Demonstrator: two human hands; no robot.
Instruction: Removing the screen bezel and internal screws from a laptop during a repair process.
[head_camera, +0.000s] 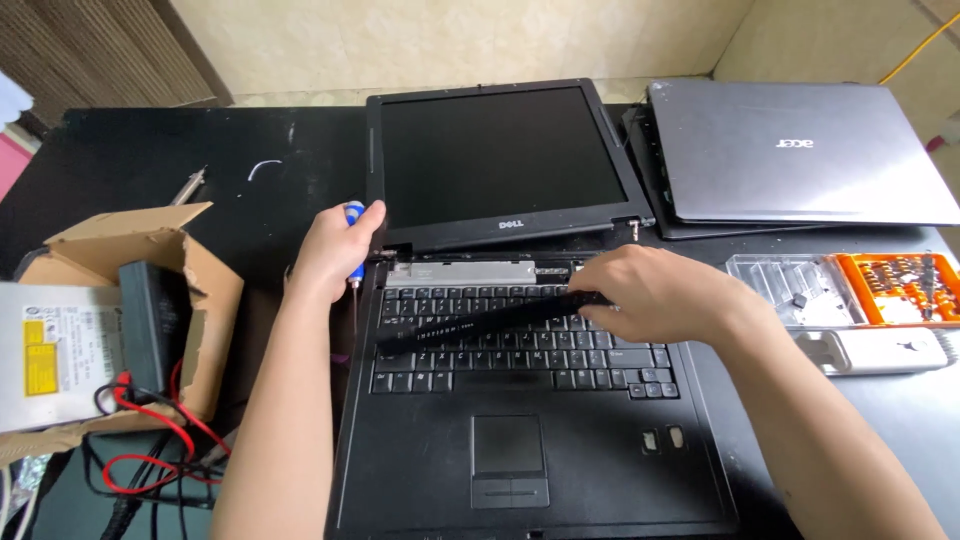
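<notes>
An open black laptop (520, 460) lies in front of me, its screen (495, 155) tilted far back. My left hand (335, 250) is wrapped around a blue-handled screwdriver (354, 212), its shaft pointing down beside the laptop's left hinge. A long black trim strip (480, 322) lies slantwise across the keyboard (520, 365); my right hand (655, 292) grips its right end. Behind the keyboard a bare silver panel (460, 272) shows where the hinge strip sits.
A closed grey laptop (800, 150) lies at the back right. An orange bit case with a clear lid (850, 285) and a white device (880, 350) sit to the right. A torn cardboard box (130, 300) with a drive, a black adapter and red wires stands left.
</notes>
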